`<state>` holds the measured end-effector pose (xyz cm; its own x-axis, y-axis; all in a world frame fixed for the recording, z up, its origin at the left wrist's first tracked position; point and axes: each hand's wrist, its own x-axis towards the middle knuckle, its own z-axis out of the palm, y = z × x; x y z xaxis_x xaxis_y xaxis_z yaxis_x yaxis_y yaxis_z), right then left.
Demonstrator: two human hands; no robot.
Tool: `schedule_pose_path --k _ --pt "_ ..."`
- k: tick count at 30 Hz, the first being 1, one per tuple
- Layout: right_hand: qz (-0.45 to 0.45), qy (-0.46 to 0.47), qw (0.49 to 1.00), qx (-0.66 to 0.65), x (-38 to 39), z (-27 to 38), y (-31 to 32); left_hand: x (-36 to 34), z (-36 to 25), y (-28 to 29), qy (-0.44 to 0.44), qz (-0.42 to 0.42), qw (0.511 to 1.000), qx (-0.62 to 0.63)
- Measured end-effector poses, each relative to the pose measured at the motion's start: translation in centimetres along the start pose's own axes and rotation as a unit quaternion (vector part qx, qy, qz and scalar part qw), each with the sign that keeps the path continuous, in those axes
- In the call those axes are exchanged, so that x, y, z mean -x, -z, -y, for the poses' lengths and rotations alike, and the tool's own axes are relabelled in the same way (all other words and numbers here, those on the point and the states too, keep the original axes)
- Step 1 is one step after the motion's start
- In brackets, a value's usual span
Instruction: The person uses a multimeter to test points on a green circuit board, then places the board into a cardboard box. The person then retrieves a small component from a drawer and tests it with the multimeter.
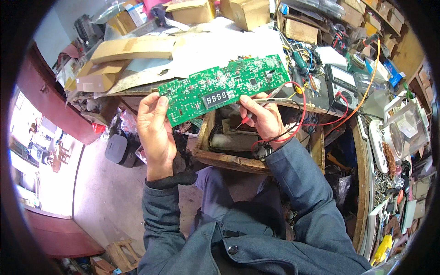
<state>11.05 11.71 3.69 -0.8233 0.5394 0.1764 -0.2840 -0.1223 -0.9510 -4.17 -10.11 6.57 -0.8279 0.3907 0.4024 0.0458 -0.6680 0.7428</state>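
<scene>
My left hand [156, 128] grips the left end of a long green circuit board [183, 94], which carries a dark digit display [215, 97]. My right hand [262, 117] pinches the board's lower edge right of the display and also holds test probes: a red-tipped one [243, 120] pointing down and a slim grey tool [271, 100] lying across the fingers, perhaps the other probe. Red and black leads [303, 112] loop around the right wrist toward a multimeter [348, 98] on the bench at right.
A cluttered bench [133, 87] with cardboard boxes [105, 73] spans the back. An open wooden drawer [220, 158] is below the board. Electronic parts and tools crowd the right side [394, 183]. A black container [119, 149] stands on the floor at left, near a bright doorway [46, 160].
</scene>
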Motion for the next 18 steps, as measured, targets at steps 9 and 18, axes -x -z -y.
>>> schedule_pose_path --k 9,18 --pt "0.012 0.013 1.000 0.026 -0.6 -0.3 0.6 -0.8 1.5 0.8 0.035 -0.057 0.996 -0.051" --pt "-0.001 0.015 0.999 0.032 -0.8 -0.3 0.5 -0.3 1.9 0.6 0.065 -0.031 0.996 -0.048"
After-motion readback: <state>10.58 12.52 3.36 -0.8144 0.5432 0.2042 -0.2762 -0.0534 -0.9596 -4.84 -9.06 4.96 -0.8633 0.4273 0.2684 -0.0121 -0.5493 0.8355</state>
